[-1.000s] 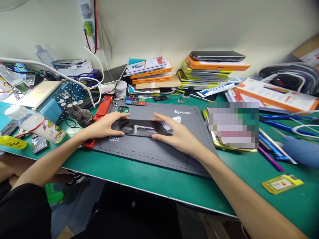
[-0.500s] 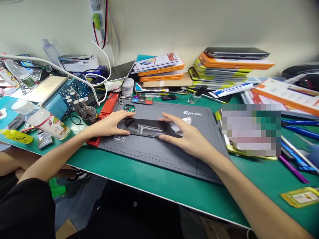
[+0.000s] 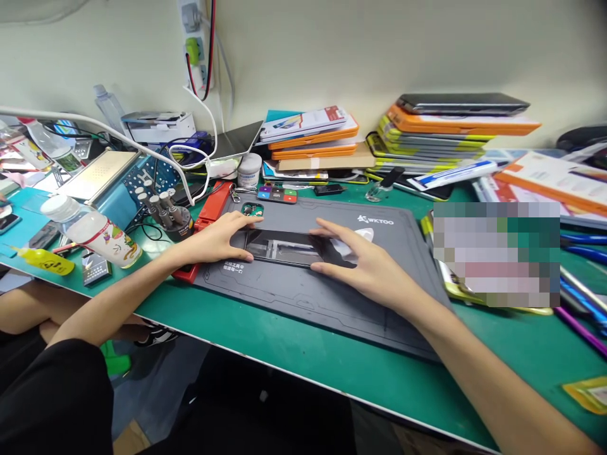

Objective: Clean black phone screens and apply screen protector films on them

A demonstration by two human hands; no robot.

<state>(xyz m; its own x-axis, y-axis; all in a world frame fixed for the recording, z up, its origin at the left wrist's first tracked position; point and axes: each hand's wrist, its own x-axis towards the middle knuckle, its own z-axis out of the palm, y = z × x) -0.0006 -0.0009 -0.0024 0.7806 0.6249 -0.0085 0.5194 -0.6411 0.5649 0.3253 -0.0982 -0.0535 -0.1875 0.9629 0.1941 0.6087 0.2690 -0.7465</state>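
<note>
A black phone lies flat and lengthways on the grey work mat. My left hand grips its left end, thumb on the near edge and fingers over the far edge. My right hand holds the right end the same way, fingers spread along both long edges. A small white pick lies on the mat just behind my right hand. A small green circuit part sits by my left fingertips.
A red tool lies along the mat's left edge, with a screwdriver holder and a bottle further left. Stacks of orange and yellow boxes line the wall. Blue and purple tools lie at right.
Both hands stay on the phone's ends. The view has shifted, so everything sits slightly further right and lower in the picture.
</note>
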